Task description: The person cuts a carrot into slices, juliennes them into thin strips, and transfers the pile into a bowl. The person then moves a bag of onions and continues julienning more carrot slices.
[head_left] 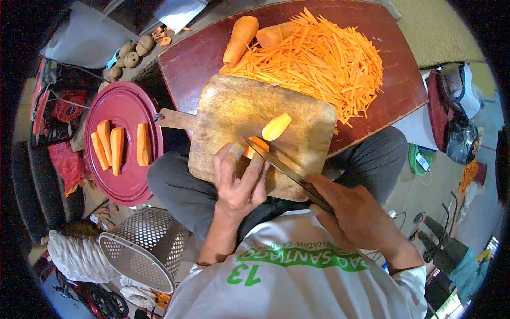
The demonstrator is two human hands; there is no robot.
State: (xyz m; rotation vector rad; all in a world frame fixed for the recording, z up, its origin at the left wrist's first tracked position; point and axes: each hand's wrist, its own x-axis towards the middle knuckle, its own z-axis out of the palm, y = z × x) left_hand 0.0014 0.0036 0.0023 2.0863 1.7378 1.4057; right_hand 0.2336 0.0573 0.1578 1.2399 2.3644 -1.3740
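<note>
A wooden cutting board (pixel 223 111) with a handle lies across my lap and the edge of a red table (pixel 396 87). On it, my left hand (pixel 236 181) presses a carrot piece (pixel 258 145) down with its fingertips. My right hand (pixel 350 212) grips a knife (pixel 289 173), its blade slanting up to the left against the carrot piece beside my left fingers. Just beyond lies a cut carrot chunk (pixel 277 126), pale flat side up. Behind the board, a big heap of carrot strips (pixel 340 66) covers the table, with a thick carrot (pixel 241 40) to its left.
To the left, a round red plastic tray (pixel 127 191) carries several peeled carrots (pixel 117 149). A perforated plastic basket (pixel 141 247) lies tipped on the floor. Brown round vegetables (pixel 133 56) sit at the upper left. A green item (pixel 419 159) and cables lie at the right.
</note>
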